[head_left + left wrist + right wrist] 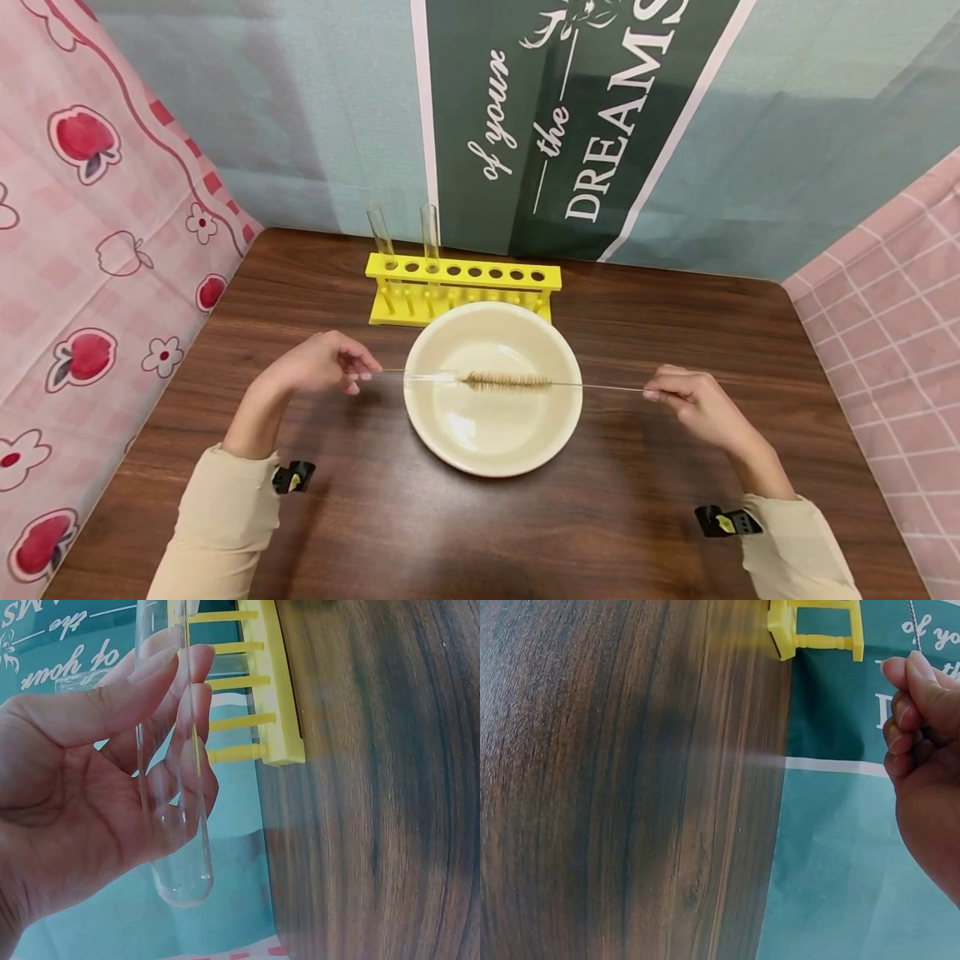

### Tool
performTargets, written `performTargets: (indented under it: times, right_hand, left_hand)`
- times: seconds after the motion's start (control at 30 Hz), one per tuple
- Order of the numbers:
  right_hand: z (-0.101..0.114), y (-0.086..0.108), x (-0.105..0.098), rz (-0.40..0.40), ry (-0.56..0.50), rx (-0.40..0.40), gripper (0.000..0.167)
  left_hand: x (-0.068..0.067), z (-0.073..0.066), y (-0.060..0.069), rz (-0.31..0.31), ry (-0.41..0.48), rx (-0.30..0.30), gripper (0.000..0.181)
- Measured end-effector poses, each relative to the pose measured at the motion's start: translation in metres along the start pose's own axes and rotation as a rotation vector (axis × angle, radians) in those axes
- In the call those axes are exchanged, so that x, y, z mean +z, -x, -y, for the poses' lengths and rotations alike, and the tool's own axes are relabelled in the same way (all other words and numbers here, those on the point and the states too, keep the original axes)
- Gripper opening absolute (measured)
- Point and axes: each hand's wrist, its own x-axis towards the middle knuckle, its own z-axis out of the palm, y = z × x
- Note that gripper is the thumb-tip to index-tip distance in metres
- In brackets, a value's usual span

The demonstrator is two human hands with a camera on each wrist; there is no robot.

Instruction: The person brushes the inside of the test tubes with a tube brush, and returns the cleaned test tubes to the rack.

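My left hand pinches a clear glass test tube between thumb and fingers; its rounded closed end sticks out past the palm in the left wrist view. The tube lies level, its other end over a cream bowl. My right hand pinches the thin twisted-wire handle of a test tube brush. The tan bristles stretch over the bowl, in line with the tube, their tip at its mouth. Whether the tip is inside the tube is hard to tell.
Behind the bowl stands a yellow test tube rack with two upright glass tubes in it. All sits on a dark wood table. Printed cloth hangs at the back and on both sides.
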Motion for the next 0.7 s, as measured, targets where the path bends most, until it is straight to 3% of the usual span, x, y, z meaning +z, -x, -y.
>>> performTargets:
  times: [0.13,0.4,0.7]
  right_hand:
    - [0.006,-0.002,-0.001,-0.006,-0.01,0.003,0.04]
    - [-0.01,0.004,0.005,0.015,-0.043,0.057,0.039]
    - [-0.012,0.004,0.01,0.013,-0.085,0.082,0.034]
  left_hand:
    - [0.0,0.001,0.0,0.008,0.032,-0.008,0.032]
    - [0.002,-0.002,-0.002,0.022,0.039,-0.007,0.029]
    - [0.005,-0.002,-0.002,0.008,0.03,0.001,0.029]
